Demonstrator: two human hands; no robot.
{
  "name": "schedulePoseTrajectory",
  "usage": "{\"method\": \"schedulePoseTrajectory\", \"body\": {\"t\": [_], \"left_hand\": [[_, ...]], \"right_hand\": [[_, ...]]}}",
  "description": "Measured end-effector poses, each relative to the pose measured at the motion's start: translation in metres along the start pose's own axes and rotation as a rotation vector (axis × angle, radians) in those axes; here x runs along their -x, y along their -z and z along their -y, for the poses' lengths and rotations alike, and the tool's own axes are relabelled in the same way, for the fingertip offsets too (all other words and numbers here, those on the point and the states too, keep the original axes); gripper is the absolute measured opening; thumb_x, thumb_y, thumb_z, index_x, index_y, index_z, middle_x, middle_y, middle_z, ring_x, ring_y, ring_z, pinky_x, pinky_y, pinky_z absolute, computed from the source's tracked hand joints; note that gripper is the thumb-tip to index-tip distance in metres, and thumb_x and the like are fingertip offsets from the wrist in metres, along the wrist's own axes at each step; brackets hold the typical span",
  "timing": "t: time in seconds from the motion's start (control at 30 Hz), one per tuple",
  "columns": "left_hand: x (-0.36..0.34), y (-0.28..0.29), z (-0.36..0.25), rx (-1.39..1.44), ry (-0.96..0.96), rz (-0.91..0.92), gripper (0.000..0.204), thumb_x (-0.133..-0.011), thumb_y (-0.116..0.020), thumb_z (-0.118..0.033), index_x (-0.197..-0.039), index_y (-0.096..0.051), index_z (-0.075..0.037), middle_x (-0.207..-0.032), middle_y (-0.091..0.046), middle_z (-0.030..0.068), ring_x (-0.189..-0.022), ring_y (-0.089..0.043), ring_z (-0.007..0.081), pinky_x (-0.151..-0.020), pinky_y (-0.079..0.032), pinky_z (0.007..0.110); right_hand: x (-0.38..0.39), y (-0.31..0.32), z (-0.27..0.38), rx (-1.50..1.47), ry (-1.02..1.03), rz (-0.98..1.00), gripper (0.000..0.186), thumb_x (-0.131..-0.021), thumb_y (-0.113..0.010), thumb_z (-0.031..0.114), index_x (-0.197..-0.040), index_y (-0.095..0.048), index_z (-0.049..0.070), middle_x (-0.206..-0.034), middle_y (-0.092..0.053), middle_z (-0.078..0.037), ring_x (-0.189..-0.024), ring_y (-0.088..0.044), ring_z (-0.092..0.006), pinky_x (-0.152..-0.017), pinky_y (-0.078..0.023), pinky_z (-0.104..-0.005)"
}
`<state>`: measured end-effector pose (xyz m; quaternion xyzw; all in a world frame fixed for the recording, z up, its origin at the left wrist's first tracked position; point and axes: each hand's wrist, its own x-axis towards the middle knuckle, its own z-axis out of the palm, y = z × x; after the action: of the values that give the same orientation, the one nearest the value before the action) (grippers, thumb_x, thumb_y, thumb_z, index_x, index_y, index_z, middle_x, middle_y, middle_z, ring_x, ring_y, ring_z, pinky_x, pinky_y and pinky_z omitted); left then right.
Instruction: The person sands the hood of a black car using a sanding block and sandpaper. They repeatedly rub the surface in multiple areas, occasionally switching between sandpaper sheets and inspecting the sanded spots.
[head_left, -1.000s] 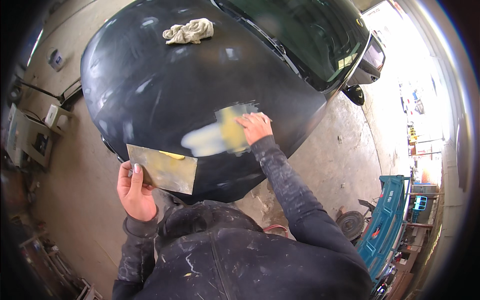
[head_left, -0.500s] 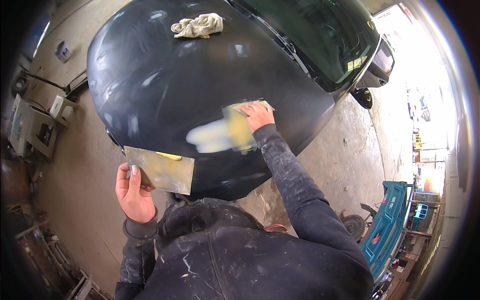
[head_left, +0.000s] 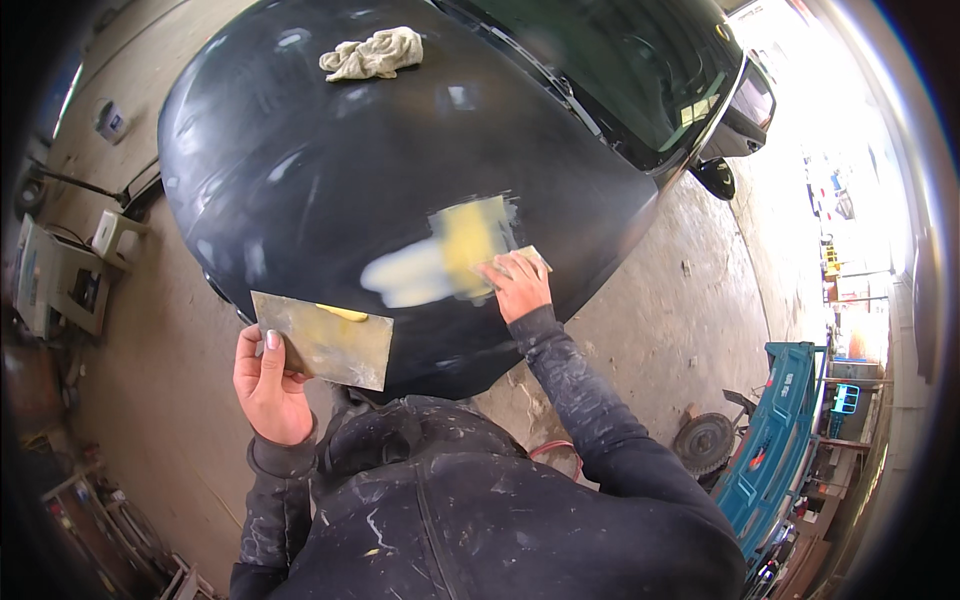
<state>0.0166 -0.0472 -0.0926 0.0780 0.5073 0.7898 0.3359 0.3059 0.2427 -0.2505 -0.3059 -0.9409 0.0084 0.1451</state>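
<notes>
My left hand [head_left: 275, 385] grips a flat rectangular mixing board [head_left: 330, 350] by its left edge, thumb on top. A small strip of yellow body filler [head_left: 342, 313] lies along the board's far edge. On the dark car hood [head_left: 370, 170], a yellow filler patch [head_left: 472, 232] is spread beside a whitish area [head_left: 408, 275]. At the patch's near right corner, my right hand [head_left: 522, 290] is closed on a thin filler spreader [head_left: 535, 259], which appears to touch the hood. The fingers hide part of the spreader.
A crumpled whitish rag [head_left: 372, 54] lies on the far part of the hood. The windshield [head_left: 620, 70] and side mirror [head_left: 714, 178] are at upper right. A teal tailgate-like panel [head_left: 775, 440] and a wheel [head_left: 704, 443] stand at right. A bucket [head_left: 110, 122] is far left.
My right hand has drawn the spreader toward me along the patch, uncovering more of the smoothed yellow filler. My left hand and the board stay nearly still. The view has shifted slightly.
</notes>
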Motion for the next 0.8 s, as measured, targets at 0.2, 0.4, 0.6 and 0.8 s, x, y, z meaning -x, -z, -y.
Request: {"method": "schedulePoseTrajectory", "body": {"t": [0.2,0.4,0.6,0.8], "left_hand": [[-0.001,-0.001,0.003,0.010,0.013,-0.005,0.013,-0.111,-0.065,-0.018,-0.119,-0.061,-0.009,-0.100,-0.073,-0.0028,-0.077,-0.066,0.0050,-0.064,-0.050,0.022],[-0.004,-0.001,0.001,-0.006,0.019,0.034,0.013,-0.112,-0.064,-0.020,-0.118,-0.061,-0.008,-0.100,-0.073,-0.0020,-0.078,-0.067,0.0054,-0.065,-0.051,0.022],[-0.001,-0.007,0.001,-0.006,0.026,0.055,0.011,-0.112,-0.062,-0.017,-0.120,-0.062,-0.009,-0.102,-0.073,-0.0025,-0.079,-0.070,0.0065,-0.062,-0.052,0.023],[0.001,0.003,-0.005,-0.031,0.008,-0.028,0.013,-0.112,-0.064,-0.020,-0.118,-0.062,-0.008,-0.099,-0.072,-0.0026,-0.077,-0.065,0.0048,-0.065,-0.049,0.022]], "right_hand": [[0.037,0.021,0.012,0.035,0.031,0.034,0.041,-0.090,-0.069,0.010,-0.126,-0.079,0.026,-0.128,-0.073,-0.003,-0.130,-0.063,-0.0275,-0.114,-0.040,-0.0518],[0.003,0.032,0.009,-0.013,0.071,-0.027,0.041,-0.089,-0.068,0.011,-0.125,-0.078,0.025,-0.124,-0.074,-0.002,-0.126,-0.064,-0.0275,-0.114,-0.041,-0.0495],[-0.079,-0.007,0.005,0.035,0.103,-0.012,0.045,-0.094,-0.064,0.014,-0.133,-0.075,0.033,-0.128,-0.073,-0.003,-0.130,-0.061,-0.0274,-0.117,-0.038,-0.0508],[-0.120,-0.035,0.002,0.086,0.052,0.061,0.046,-0.097,-0.064,0.019,-0.137,-0.073,0.039,-0.138,-0.071,-0.004,-0.138,-0.059,-0.0290,-0.120,-0.036,-0.0538]]}}
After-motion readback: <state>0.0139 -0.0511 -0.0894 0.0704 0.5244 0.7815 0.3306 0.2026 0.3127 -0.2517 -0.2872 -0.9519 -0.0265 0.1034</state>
